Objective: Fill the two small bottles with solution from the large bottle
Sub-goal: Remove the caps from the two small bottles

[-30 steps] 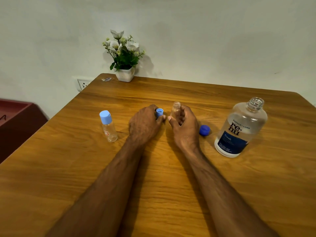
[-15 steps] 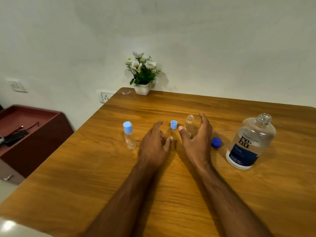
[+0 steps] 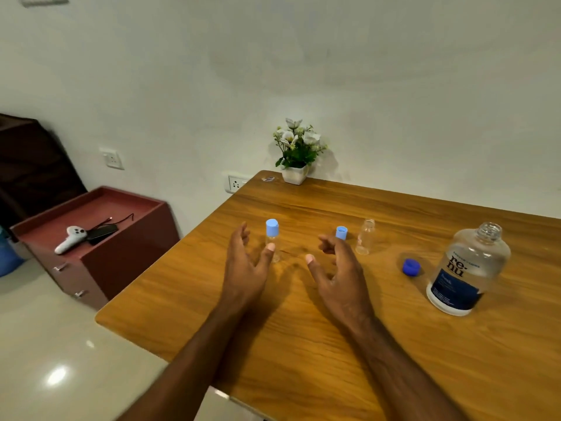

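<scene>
The large clear bottle (image 3: 469, 268) with a dark blue label stands uncapped at the right of the wooden table (image 3: 303, 344); its dark blue cap (image 3: 411, 266) lies to its left. A small clear bottle (image 3: 365, 237) stands open, with its light blue cap (image 3: 341, 232) on the table to its left. Another small bottle (image 3: 272, 238) with a light blue cap stands further left. My left hand (image 3: 246, 265) is open around that capped bottle, thumb in front of it, not gripping. My right hand (image 3: 337, 275) hovers open just in front of the loose cap.
A white pot of flowers (image 3: 296, 156) stands at the table's far edge by the wall. Left of the table is a low red cabinet (image 3: 100, 238) holding a white controller (image 3: 68, 238) and a dark phone. The table's left edge runs close to my left arm.
Both hands let go of the small bottle and its cap, which now stand on the table. The hands opened and shifted left, the left one reaching the capped bottle. The camera tilted up and left.
</scene>
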